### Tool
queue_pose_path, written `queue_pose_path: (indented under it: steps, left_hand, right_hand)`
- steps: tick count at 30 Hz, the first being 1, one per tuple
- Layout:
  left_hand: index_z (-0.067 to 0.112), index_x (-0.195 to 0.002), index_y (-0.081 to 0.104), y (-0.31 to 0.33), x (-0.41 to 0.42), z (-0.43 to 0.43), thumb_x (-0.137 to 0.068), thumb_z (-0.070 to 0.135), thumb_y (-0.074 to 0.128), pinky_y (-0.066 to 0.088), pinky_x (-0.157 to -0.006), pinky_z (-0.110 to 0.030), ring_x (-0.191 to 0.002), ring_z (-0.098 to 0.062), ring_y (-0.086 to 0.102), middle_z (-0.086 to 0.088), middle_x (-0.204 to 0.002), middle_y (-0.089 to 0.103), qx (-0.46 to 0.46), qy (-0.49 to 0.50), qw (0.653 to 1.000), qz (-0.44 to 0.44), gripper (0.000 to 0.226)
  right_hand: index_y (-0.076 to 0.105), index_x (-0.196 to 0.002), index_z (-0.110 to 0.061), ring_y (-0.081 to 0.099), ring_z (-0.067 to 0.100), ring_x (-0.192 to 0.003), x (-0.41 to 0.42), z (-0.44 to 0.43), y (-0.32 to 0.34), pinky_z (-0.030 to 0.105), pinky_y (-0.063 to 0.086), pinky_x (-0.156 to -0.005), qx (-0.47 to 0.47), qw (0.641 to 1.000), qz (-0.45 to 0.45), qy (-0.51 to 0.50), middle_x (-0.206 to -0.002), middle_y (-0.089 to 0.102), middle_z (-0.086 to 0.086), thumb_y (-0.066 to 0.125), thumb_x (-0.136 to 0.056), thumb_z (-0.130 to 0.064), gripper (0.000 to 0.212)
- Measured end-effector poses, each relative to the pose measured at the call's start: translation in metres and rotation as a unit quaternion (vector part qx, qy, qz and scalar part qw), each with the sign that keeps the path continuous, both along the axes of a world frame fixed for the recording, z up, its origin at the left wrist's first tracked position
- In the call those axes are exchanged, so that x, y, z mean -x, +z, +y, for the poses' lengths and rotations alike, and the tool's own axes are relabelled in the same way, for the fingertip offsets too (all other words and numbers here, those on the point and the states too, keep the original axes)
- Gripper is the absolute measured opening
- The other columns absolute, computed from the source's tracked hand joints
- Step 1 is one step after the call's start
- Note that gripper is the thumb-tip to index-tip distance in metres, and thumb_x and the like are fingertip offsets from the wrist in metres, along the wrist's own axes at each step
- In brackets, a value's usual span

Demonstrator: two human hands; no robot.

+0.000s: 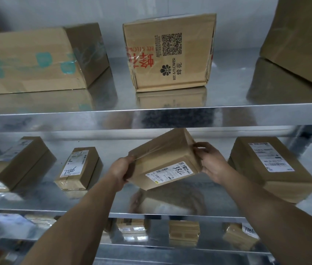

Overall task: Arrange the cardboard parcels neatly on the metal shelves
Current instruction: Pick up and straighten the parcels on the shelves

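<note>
Sitting on the upper shelf (113, 116) were a long box (32, 58), a printed box (170, 52) and a big box (300, 39). On the middle shelf (42, 199) lay a slanted box (17, 161) and a small labelled box (78, 167); next, the parcel (162, 161) was tilted over that shelf, the left hand (120, 171) curled round its left end, the right hand (210, 161) gripping its right end. A flat box (272, 165) lay beyond.
</note>
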State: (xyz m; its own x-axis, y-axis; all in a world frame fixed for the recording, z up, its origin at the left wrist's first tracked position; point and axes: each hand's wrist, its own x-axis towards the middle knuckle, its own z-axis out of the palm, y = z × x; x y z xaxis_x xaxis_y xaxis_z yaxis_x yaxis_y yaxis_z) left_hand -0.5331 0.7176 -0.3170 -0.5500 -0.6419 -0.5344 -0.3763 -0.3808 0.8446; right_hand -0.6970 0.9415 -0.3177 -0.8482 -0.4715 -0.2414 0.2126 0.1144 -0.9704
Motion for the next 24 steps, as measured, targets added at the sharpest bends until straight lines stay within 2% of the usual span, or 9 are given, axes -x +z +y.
queue_pose_path:
  steps: [2, 3, 5, 8, 10, 12, 17, 21, 24]
  left_hand:
    - [0.012, -0.119, 0.062, 0.0, 0.0, -0.005, -0.099, 0.029, 0.061, 0.053, -0.074, -0.034, -0.087, -0.023, 0.064, -0.008, -0.101, 0.068, 0.021, -0.004, 1.0, 0.009, 0.025]
    - [0.013, -0.119, 0.062, 0.001, 0.0, -0.006, -0.099, 0.03, 0.062, 0.052, -0.075, -0.033, -0.089, -0.023, 0.064, -0.008, -0.104, 0.068, 0.033, -0.005, 0.999, 0.011, 0.026]
    - [0.013, -0.122, 0.061, -0.002, 0.001, -0.011, -0.098, 0.033, 0.063, 0.051, -0.078, -0.034, -0.096, -0.024, 0.064, -0.009, -0.112, 0.069, 0.055, -0.012, 0.998, 0.004, 0.031]
    - [0.012, -0.122, 0.061, -0.001, 0.0, -0.01, -0.096, 0.035, 0.067, 0.051, -0.073, -0.033, -0.096, -0.023, 0.063, -0.009, -0.112, 0.068, 0.067, -0.028, 0.997, -0.01, 0.035]
    - [0.01, -0.119, 0.062, -0.001, 0.001, -0.008, -0.095, 0.035, 0.07, 0.051, -0.07, -0.033, -0.093, -0.022, 0.063, -0.008, -0.107, 0.068, 0.066, -0.034, 0.997, -0.019, 0.036]
    - [0.008, -0.119, 0.063, -0.003, 0.002, -0.007, -0.094, 0.032, 0.072, 0.052, -0.071, -0.034, -0.09, -0.022, 0.064, -0.007, -0.103, 0.069, 0.069, -0.036, 0.997, -0.021, 0.036]
    - [0.009, -0.118, 0.062, -0.012, 0.008, -0.003, -0.095, 0.029, 0.072, 0.055, -0.073, -0.033, -0.084, -0.019, 0.064, -0.005, -0.097, 0.067, 0.099, -0.06, 0.993, -0.038, 0.033]
    - [0.009, -0.13, 0.061, -0.023, 0.013, -0.003, -0.09, 0.035, 0.076, 0.057, -0.094, -0.047, -0.102, -0.028, 0.066, -0.01, -0.115, 0.068, 0.13, -0.071, 0.985, -0.085, 0.05]
    - [0.009, -0.123, 0.065, -0.033, 0.015, -0.003, -0.089, 0.037, 0.077, 0.057, -0.095, -0.048, -0.104, -0.029, 0.067, -0.01, -0.113, 0.069, 0.154, -0.069, 0.981, -0.099, 0.046]
  right_hand:
    - [0.07, -0.109, -0.016, 0.07, 0.03, -0.102, 0.001, 0.0, -0.002, 0.048, 0.057, -0.096, -0.078, 0.996, 0.032, 0.014, -0.114, 0.073, 0.015, 0.053, -0.103, -0.018, 0.018]
    - [0.072, -0.104, -0.011, 0.069, 0.031, -0.104, 0.0, 0.0, -0.002, 0.047, 0.054, -0.1, -0.104, 0.994, 0.033, 0.017, -0.11, 0.074, 0.017, 0.052, -0.102, -0.022, 0.023]
    - [0.071, -0.099, -0.004, 0.068, 0.031, -0.107, -0.004, -0.002, 0.0, 0.043, 0.05, -0.099, -0.126, 0.992, 0.008, 0.01, -0.107, 0.074, 0.019, 0.05, -0.103, -0.036, 0.039]
    - [0.071, -0.104, -0.009, 0.07, 0.029, -0.1, -0.008, -0.006, 0.001, 0.042, 0.052, -0.098, -0.112, 0.992, -0.051, 0.016, -0.101, 0.076, 0.013, 0.044, -0.103, -0.058, 0.056]
    - [0.071, -0.105, -0.013, 0.071, 0.027, -0.093, -0.007, -0.009, -0.002, 0.041, 0.055, -0.093, -0.106, 0.992, -0.068, 0.031, -0.092, 0.077, 0.009, 0.048, -0.099, -0.063, 0.056]
    - [0.071, -0.106, -0.012, 0.072, 0.026, -0.089, -0.003, -0.01, -0.008, 0.042, 0.056, -0.093, -0.122, 0.989, -0.069, 0.05, -0.086, 0.077, 0.006, 0.056, -0.097, -0.061, 0.052]
    - [0.066, -0.117, -0.009, 0.073, 0.029, -0.1, 0.008, -0.013, -0.031, 0.05, 0.057, -0.098, -0.176, 0.98, -0.069, 0.069, -0.107, 0.076, 0.008, 0.073, -0.086, -0.056, 0.057]
    - [0.061, -0.129, -0.008, 0.068, 0.032, -0.113, 0.02, -0.014, -0.058, 0.052, 0.055, -0.099, -0.219, 0.972, -0.061, 0.06, -0.124, 0.07, 0.01, 0.076, -0.063, -0.067, 0.09]
    - [0.06, -0.13, -0.008, 0.068, 0.033, -0.111, 0.027, -0.017, -0.076, 0.053, 0.057, -0.096, -0.233, 0.97, -0.05, 0.053, -0.125, 0.07, 0.011, 0.075, -0.068, -0.063, 0.084]
